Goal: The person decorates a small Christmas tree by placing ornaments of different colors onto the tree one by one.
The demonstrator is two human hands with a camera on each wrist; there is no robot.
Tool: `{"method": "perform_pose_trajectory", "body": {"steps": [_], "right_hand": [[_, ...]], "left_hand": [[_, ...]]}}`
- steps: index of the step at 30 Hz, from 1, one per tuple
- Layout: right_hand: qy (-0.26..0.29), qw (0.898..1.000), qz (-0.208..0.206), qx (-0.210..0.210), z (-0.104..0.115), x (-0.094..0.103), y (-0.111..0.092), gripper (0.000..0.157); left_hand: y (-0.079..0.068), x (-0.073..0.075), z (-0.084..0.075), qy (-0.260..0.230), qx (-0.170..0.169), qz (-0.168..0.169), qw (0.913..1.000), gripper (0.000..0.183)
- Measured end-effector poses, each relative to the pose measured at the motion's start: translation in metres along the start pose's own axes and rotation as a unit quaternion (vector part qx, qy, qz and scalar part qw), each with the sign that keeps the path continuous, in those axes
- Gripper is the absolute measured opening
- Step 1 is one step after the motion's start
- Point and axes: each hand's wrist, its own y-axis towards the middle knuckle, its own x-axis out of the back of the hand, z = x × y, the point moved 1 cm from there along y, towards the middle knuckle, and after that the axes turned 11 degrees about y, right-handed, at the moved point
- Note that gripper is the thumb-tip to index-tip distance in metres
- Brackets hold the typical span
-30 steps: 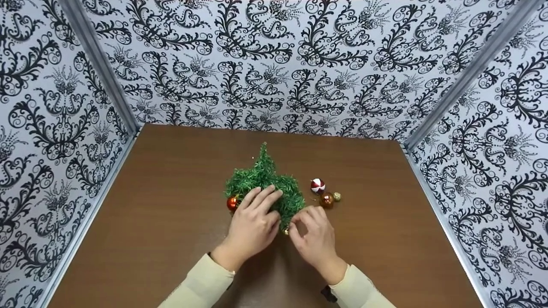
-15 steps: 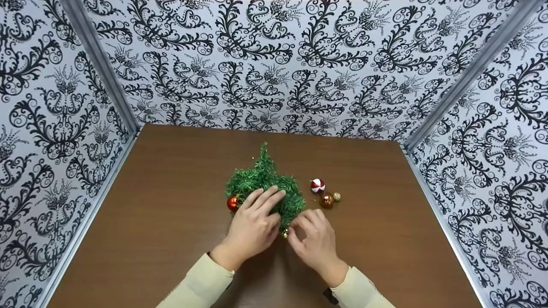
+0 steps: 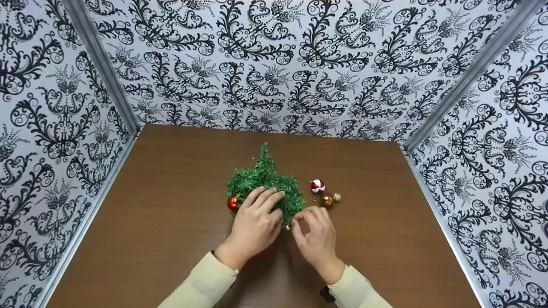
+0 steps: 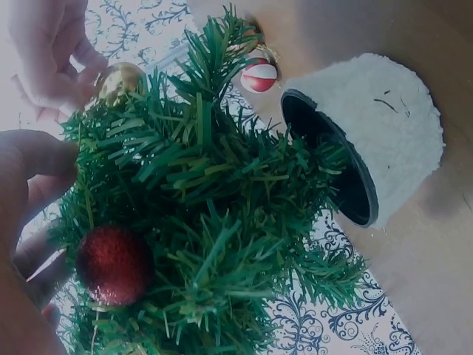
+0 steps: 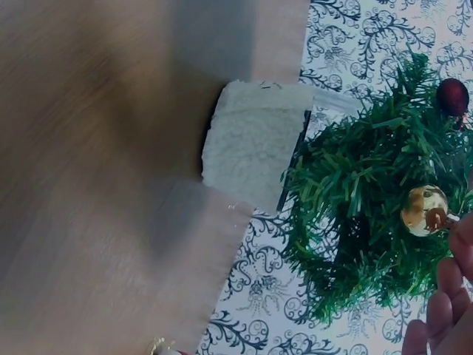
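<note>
A small green Christmas tree (image 3: 264, 171) stands mid-table in a white, fuzzy pot (image 4: 392, 133). My left hand (image 3: 256, 224) is laid over its near side, fingers across the branches; in the left wrist view the thumb and fingers grip the greenery. At the tree's near right edge, my right hand (image 3: 317, 235) pinches a shiny gold bauble (image 5: 424, 211) by its cap. The bauble rests close against the needles and is mostly hidden by fingers in the head view. A red bauble (image 3: 233, 203) hangs on the tree's left side.
Right of the tree lie a red-and-white bauble (image 3: 317, 186), a copper-brown bauble (image 3: 326, 200) and a small gold glitter ball (image 3: 337, 197). The brown table (image 3: 171, 179) is closed in by patterned walls (image 3: 257, 64) at the back and both sides.
The gold bauble dipped slightly towards me, then rose back up to the branch with the right fingers. The left hand stays on the tree, almost still.
</note>
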Motion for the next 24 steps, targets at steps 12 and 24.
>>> {"method": "perform_pose_trajectory", "body": {"steps": [12,24], "right_hand": [[0.002,0.999,0.019,-0.028,0.0002,0.0021,0.006,0.016],[0.026,0.998,0.03,-0.053,0.0022,0.004,0.0083,0.014]], "left_hand": [[0.003,-0.0019,-0.0046,0.025,0.022,-0.025,0.9992,0.013],[0.0004,-0.0025,-0.0032,0.038,0.02,-0.021,0.9989,0.015]]}}
